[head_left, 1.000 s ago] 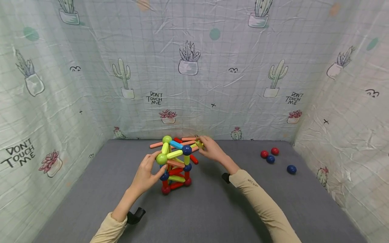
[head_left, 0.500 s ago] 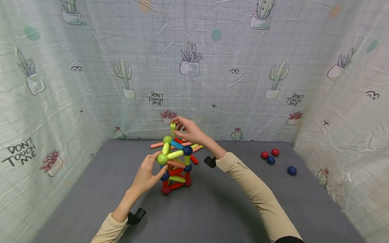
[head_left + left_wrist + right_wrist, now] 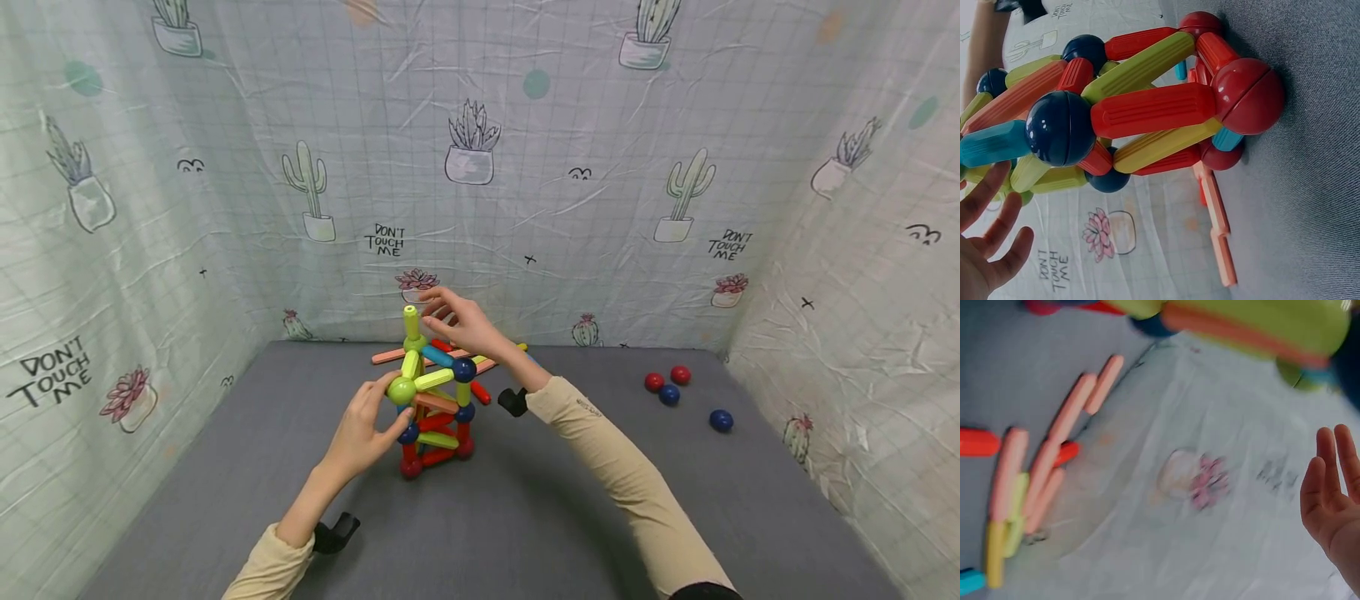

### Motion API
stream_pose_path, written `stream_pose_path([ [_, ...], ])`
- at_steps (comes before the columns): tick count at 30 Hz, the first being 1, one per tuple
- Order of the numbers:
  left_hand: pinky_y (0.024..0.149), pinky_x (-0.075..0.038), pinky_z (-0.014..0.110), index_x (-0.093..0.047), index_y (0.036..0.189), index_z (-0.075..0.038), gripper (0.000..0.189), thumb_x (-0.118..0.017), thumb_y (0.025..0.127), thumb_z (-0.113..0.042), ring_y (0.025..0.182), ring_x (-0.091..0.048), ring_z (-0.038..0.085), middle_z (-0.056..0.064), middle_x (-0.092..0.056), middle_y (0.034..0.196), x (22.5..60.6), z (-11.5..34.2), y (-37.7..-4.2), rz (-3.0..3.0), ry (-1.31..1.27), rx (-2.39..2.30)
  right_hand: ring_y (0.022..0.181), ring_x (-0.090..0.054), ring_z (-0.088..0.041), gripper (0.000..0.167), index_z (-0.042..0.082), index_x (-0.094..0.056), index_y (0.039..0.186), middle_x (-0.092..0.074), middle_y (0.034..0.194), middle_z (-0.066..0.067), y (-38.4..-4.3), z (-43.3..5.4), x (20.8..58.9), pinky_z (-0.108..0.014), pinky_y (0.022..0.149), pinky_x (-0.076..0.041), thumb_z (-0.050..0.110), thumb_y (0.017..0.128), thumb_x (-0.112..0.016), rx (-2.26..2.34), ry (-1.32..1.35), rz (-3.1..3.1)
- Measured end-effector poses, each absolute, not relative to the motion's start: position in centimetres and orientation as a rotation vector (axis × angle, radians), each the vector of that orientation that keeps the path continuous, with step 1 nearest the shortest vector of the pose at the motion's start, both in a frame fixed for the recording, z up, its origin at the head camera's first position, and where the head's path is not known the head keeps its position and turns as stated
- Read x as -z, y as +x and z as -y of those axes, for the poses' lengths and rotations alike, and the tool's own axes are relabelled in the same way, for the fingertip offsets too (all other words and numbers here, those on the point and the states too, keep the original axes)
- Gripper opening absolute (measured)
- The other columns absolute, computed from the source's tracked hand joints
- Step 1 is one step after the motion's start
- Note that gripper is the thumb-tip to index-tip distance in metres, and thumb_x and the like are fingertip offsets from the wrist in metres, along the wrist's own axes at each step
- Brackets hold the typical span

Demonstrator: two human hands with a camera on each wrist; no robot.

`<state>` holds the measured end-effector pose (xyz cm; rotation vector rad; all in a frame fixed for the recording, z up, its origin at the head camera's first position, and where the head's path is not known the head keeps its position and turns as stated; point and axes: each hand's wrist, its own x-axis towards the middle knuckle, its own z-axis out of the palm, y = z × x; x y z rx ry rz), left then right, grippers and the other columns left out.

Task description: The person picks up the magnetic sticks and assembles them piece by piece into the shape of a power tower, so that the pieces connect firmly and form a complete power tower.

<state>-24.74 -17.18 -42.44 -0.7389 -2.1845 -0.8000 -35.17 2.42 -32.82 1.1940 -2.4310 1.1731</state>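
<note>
rod-and-ball tower [image 3: 436, 423] stands upright on the grey tabletop [image 3: 525, 500], left of centre in the head view, with red corner balls [image 3: 410, 467] at its foot. the left hand [image 3: 358, 433] holds its near left top corner, thumb and index finger on either side of a lime-green ball [image 3: 402, 391]. from the far left top ball [image 3: 414, 343], also lime green, a lime-green rod [image 3: 411, 323] points straight up. the right hand [image 3: 468, 325] is just beside that rod, its fingers loosely parted and gripping nothing. a light blue rod [image 3: 437, 356] runs from the far left top ball to a dark blue top ball [image 3: 464, 370]. loose salmon rods [image 3: 387, 357] lie behind the tower, and a loose red rod [image 3: 481, 392] near its right side. well apart to the right, two loose red balls [image 3: 654, 382] and two loose dark blue balls [image 3: 722, 420] rest before a cactus-print sheet [image 3: 570, 208].
</note>
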Motion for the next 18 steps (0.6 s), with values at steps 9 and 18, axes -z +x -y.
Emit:
stream_pose_path([
  [9, 0.068, -0.045, 0.037, -0.046, 0.125, -0.007, 0.058, -0.069, 0.073, -0.01, 0.086, -0.051, 0.017, 0.009, -0.057, 0.097, 42.4, 17.2, -24.8, 2.162, -0.751, 0.8, 0.087, -0.059, -0.022, 0.023, 0.01, -0.054, 0.113, -0.061, 0.101, -0.011, -39.4, -9.2, 39.0, -0.034, 0.073, -0.049, 0.018, 0.091, -0.049, -0.994, 0.75, 2.515],
  [18, 0.066, -0.045, 0.035, -0.045, 0.126, -0.008, 0.059, -0.07, 0.073, -0.01, 0.083, -0.051, 0.017, 0.01, -0.056, 0.096, 42.7, 17.1, -24.9, 2.163, -0.746, 0.803, 0.105, -0.051, -0.03, 0.028, 0.009, -0.054, 0.117, -0.055, 0.114, -0.012, -41.6, -14.0, 44.5, -0.046, 0.085, -0.043, 0.018, 0.09, -0.051, -0.283, 0.503, 2.756],
])
